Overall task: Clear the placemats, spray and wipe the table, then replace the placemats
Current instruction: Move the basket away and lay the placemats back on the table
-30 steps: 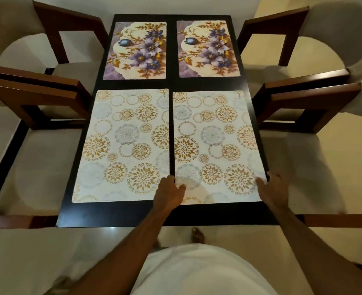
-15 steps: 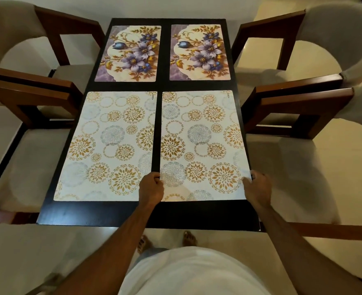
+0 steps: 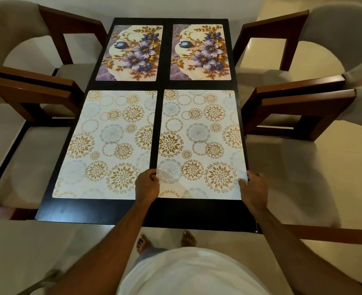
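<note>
Fingers (image 3: pixel 154 177) of left hand (image 3: pixel 147 186) curled on the left edge of the near right placemat (image 3: pixel 199 143), pinching it; right hand (image 3: pixel 254 189) gripping the right edge the same way. Left to right on the dark table (image 3: pixel 146 211): near left placemat (image 3: pixel 107 145) lying flat, untouched; held mat still resting between both hands. Two flowered placemats (image 3: pixel 131 53) flat at the far end. No spray bottle or cloth visible. Judged stage: uncertain, either clearing just starting or replacing almost finished.
</note>
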